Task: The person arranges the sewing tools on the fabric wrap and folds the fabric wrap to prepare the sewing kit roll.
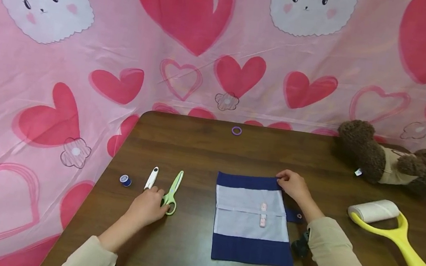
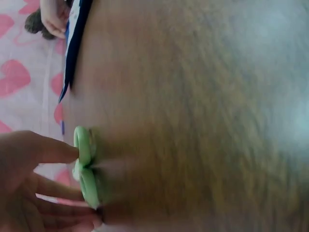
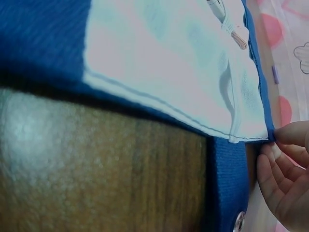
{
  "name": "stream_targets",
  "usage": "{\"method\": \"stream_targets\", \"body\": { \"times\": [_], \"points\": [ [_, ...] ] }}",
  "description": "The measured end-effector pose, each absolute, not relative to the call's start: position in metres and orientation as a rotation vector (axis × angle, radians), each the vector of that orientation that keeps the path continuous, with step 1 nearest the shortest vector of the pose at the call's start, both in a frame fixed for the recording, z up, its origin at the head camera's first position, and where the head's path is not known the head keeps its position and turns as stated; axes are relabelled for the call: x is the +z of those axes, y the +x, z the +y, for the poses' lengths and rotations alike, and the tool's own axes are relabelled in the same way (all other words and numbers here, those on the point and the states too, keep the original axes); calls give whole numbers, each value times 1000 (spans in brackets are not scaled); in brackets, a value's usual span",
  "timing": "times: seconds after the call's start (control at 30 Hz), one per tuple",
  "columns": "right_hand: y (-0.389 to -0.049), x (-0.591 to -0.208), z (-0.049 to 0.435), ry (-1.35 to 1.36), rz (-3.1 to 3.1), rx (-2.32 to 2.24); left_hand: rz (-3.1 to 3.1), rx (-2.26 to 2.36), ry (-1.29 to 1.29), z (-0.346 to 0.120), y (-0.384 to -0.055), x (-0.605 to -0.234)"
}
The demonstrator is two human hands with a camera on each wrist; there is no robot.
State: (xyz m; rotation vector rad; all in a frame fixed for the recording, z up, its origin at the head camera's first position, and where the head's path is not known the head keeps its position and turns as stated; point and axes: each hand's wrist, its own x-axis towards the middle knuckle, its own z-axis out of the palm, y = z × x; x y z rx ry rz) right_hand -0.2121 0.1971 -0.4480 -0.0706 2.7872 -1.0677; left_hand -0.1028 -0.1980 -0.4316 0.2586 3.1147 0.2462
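Note:
My left hand [image 1: 148,206] is at the handles of the light-green scissors [image 1: 172,193], which lie with their blades pointing away. In the left wrist view the thumb meets one green loop [image 2: 83,145] and fingers are at the other. Partly under that hand lies a slim white tool [image 1: 151,177] with a dark hole at its end. My right hand [image 1: 294,186] pinches the far right corner of a navy and pale-grey fabric pouch [image 1: 238,223], spread flat. A pink-and-white strip [image 1: 263,214] sits at its pocket seam. A navy strap [image 1: 293,216] with a metal snap sticks out right.
A blue thread spool [image 1: 125,180] stands at the left. Near the far edge of the brown table [image 1: 191,148] lies a purple ring [image 1: 236,130]. On the right are a yellow-handled lint roller [image 1: 401,242] and a brown plush bear [image 1: 395,164]. A pink heart-print cloth hangs behind.

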Motion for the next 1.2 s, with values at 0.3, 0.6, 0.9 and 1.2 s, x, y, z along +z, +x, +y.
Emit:
{"method": "stream_targets", "body": {
  "times": [0.3, 0.6, 0.9, 1.2],
  "points": [
    [-214, -449, 198, -65, 2772, -1074, 3070, 146, 116, -194, -105, -431],
    [-212, -449, 197, -53, 2756, -1084, 3000, 379, 48, -198, -114, -430],
    [-212, -447, 195, -53, 2746, -1091, 2919, 739, -63, -206, -123, -426],
    [-214, -446, 197, -76, 2763, -1086, 2902, 1129, -94, -211, -140, -410]
  ]
}}
